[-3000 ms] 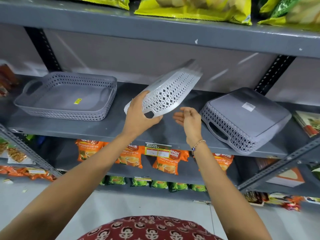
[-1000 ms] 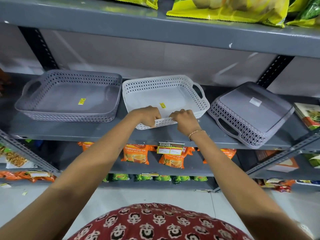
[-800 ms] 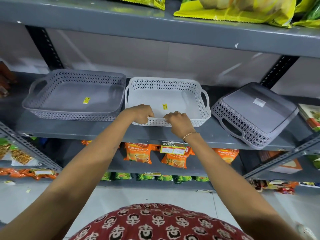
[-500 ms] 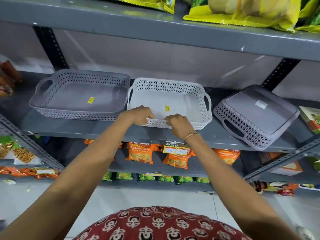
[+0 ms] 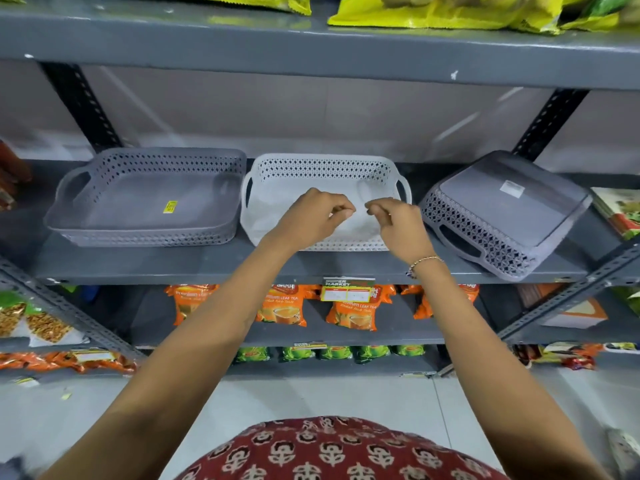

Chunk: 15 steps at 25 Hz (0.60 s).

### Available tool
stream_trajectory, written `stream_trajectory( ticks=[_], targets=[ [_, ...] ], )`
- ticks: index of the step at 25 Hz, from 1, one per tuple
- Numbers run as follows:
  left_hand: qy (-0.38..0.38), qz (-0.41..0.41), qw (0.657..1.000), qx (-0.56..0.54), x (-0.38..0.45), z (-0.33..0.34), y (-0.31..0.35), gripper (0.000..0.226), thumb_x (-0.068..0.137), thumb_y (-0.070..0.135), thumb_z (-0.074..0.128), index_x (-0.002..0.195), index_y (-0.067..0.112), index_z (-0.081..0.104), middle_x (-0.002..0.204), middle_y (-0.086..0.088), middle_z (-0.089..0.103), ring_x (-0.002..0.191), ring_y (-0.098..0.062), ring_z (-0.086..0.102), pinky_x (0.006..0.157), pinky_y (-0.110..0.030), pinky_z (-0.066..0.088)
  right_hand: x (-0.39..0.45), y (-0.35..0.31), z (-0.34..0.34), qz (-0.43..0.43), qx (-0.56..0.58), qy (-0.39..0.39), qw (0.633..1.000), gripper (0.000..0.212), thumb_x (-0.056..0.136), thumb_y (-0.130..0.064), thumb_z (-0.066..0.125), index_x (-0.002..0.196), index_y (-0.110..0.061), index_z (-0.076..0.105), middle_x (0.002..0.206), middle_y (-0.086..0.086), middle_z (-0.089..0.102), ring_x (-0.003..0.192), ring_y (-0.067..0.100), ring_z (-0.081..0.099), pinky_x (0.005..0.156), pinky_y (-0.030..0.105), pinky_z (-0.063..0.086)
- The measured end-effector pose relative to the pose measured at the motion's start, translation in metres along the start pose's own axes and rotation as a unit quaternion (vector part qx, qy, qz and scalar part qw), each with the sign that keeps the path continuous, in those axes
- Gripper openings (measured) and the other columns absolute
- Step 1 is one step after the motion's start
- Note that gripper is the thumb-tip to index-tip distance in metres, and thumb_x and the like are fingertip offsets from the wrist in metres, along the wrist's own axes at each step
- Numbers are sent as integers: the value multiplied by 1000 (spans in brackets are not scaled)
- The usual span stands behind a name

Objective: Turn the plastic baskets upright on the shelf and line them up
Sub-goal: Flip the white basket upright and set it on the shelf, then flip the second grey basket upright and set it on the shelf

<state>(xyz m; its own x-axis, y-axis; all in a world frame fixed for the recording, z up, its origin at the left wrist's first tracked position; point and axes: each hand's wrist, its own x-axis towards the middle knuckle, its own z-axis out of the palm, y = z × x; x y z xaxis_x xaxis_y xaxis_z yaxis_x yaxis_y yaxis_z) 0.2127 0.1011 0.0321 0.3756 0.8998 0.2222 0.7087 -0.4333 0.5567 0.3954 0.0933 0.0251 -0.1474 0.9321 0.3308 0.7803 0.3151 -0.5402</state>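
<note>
Both hands [image 5: 313,216] [image 5: 398,223] have lifted off the white basket [image 5: 277,174], fingers loosely curled, empty; overturned grey basket [image 5: 502,209] looks light, stiff, handle-gripped.

A shop, by the look of it a small supermarket aisle. Grey slotted-angle metal shelving [image 5: 311,265] carries rows of orange leaf-tea packets [image 5: 353,315] and green packets [image 5: 332,353] below, yellow snack bags [image 5: 443,12] above. A price tag [image 5: 348,289] printed "SUPER MARKET" is clipped to the shelf edge; plastic baskets [image 5: 145,199] with yellow stickers sit out as stock.
</note>
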Motion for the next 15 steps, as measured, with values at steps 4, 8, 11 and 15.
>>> stream_trajectory(
  ticks=[4,8,11,15],
  targets=[
    [13,-9,1000,23,41,47,46,23,92,25,52,102,15,71,98,-4,76,90,-24,68,85,-40,54,-4,57,-48,34,14,47,998,23,95,-6,47,103,1,68,103,20,72,92,33,65,72,18,38],
    [-7,24,999,21,89,110,121,24,92,23,55,109,15,70,107,-6,74,99,-25,66,90,-37,52,-15,142,-109,102,64,111,987,18,90,-4,52,90,2,69,93,19,74,89,32,65,75,22,43],
    [-65,33,997,28,113,148,151,35,88,24,62,122,14,63,124,-6,67,115,-22,61,97,-25,43,-19,204,-137,222,164,166,947,14,88,-9,58,90,-6,72,95,14,74,90,23,65,93,37,51],
    [-138,52,988,52,124,201,176,76,78,37,72,143,17,38,154,-2,35,146,-17,24,119,-28,13,-31,267,-163,386,370,254,806,25,82,-4,62,67,-23,67,87,6,68,89,19,60,96,39,52]
  ],
)
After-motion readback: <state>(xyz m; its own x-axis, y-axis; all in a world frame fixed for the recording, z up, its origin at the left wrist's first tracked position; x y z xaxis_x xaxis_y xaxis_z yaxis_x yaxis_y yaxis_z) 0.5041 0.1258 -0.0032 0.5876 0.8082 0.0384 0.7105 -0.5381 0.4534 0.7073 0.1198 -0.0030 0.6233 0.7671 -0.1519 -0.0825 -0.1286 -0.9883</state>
